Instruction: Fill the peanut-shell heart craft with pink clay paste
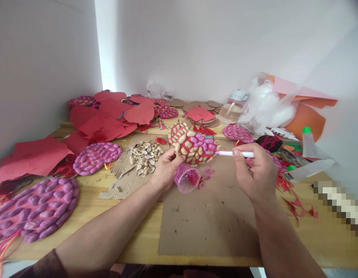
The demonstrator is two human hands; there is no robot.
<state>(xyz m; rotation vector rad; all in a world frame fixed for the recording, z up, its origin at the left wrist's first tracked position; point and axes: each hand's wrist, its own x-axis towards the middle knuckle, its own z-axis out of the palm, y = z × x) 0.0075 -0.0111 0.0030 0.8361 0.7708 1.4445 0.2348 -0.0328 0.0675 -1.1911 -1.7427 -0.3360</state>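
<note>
At the centre of the frame, the left hand (165, 170) is closed on the lower left edge of a peanut-shell disc (196, 146), with a small pink cup (187, 178) against its lower fingers. The right hand (257, 173) pinches a white brush (235, 153). Its long axis lies level, and its tip points left at the disc's right edge, above the cardboard sheet (207, 216).

white walls (213, 42), wooden table (144, 247)

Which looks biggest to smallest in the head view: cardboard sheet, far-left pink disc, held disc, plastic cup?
1. cardboard sheet
2. far-left pink disc, though nearness to the camera may enlarge it
3. held disc
4. plastic cup
</note>
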